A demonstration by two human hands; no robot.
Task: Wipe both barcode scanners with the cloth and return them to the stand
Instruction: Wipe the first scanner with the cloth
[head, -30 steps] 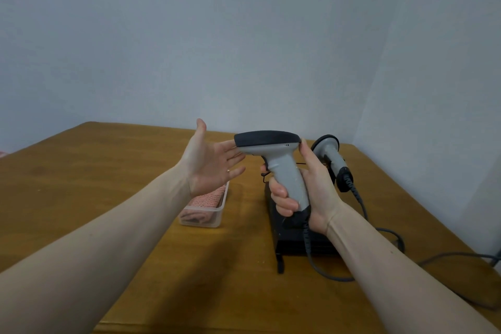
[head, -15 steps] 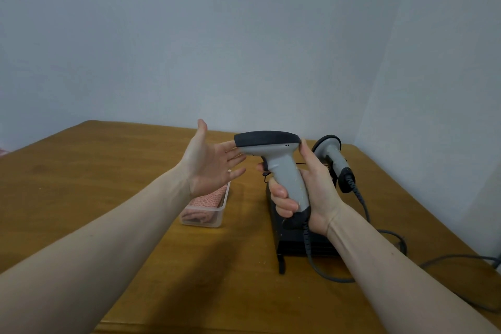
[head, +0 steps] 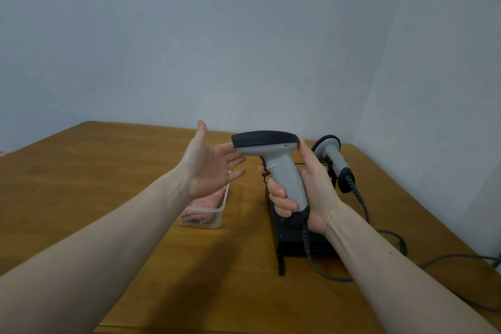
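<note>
Scanner lifted, cloth not yet taken.
Centre frame: right hand [head: 311,187] grips scanner [head: 273,160] by handle, exposing its head; left hand [head: 210,164] spread, empty. Cloth [head: 207,202] below in tub [head: 202,222].

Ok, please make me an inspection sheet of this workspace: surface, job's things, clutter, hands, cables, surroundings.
Surface: wooden table, bare apart from the things below.
Job's things: grey scanner held up above the black stand; second scanner behind it at the stand, its seating hidden; pink cloth lying in a clear plastic tub, left of the stand.
Clutter: nothing seen.
Hands: right hand gripping the grey scanner's handle; left hand open and empty, fingers near the scanner's head, contact unclear.
Cables: coiled cord hanging from the held scanner; other cables trailing to the table's right edge.
Surroundings: plain pale walls meeting in a corner.
</note>
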